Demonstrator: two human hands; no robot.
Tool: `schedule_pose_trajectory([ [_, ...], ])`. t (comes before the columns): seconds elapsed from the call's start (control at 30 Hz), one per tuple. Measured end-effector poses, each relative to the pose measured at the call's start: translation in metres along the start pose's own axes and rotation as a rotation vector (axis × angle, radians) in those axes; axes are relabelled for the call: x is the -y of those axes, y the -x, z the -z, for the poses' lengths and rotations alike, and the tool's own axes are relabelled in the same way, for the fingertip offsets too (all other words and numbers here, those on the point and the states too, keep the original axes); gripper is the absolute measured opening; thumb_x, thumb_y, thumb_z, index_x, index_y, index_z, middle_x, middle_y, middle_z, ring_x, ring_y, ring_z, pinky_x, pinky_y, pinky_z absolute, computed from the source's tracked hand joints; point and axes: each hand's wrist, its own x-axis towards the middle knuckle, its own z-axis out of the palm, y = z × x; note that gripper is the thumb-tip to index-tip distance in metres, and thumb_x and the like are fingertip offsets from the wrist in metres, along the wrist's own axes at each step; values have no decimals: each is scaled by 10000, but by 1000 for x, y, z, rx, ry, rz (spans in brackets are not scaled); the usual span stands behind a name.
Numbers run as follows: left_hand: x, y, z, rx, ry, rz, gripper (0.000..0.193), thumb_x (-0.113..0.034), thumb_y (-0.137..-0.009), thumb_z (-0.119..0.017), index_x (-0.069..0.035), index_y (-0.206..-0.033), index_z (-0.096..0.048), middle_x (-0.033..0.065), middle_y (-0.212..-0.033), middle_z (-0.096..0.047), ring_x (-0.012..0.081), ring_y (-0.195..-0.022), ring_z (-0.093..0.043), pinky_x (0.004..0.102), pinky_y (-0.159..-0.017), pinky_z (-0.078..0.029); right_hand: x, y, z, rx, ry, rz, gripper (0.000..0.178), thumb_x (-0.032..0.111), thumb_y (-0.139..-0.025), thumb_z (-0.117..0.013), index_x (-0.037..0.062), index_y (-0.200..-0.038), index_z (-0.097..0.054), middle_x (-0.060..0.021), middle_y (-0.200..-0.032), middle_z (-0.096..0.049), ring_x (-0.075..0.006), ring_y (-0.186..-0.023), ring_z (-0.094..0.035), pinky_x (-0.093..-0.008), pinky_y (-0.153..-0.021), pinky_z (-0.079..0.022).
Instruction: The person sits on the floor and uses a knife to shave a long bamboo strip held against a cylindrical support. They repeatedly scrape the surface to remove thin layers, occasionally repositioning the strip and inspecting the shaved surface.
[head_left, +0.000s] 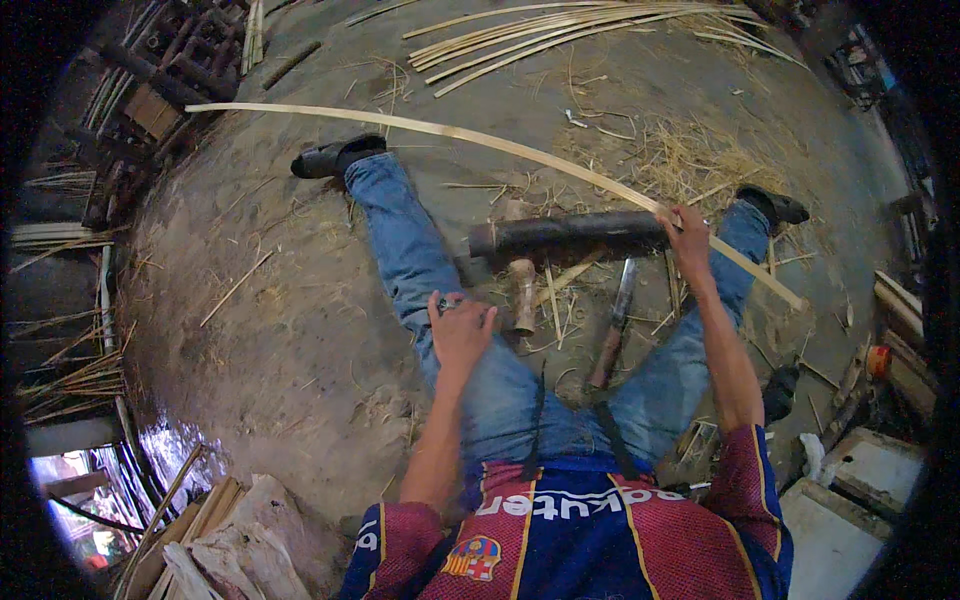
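Observation:
My right hand point(687, 243) is closed round a long pale strip point(540, 157), which looks like split bamboo. The strip bows across the floor area, from the far left to beyond my right leg. Under my right hand lies a dark cylindrical log point(570, 234), set crosswise between my legs. My left hand point(460, 328) rests on my left leg near the knee, fingers apart and holding nothing. Between my legs, a broad-bladed knife point(616, 322) with a brown handle lies on the ground, its blade toward the log. A short brown wooden piece point(523, 297) lies left of it.
A bundle of pale strips point(560, 35) lies on the far floor. Loose shavings point(700, 155) are heaped beyond the log. Dark wooden frames point(170, 60) stand far left, with more sticks point(75, 370) along the left side. Pale boards point(850, 500) lie near right.

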Motion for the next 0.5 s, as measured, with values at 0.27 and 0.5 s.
schedule_pose_trajectory([
  [0.27,3,-18,8,-233,488,297,249,-288,-939,-643,-70,-891,-753,72,-830,-723,198,-875,-680,424,-972,-438,44,21,9,-2,-206,-42,349,269,-777,-823,20,-971,-675,-133,-899,-678,-312,-839,-662,-386,-732,-511],
  [0.5,50,-92,20,-207,1438,701,462,-367,-990,-596,-58,-1326,-521,131,-1093,-665,248,-959,-655,395,-856,-552,25,80,41,24,-154,-99,314,242,-787,-815,33,-981,-683,-123,-912,-677,-296,-840,-656,-375,-763,-510],
])
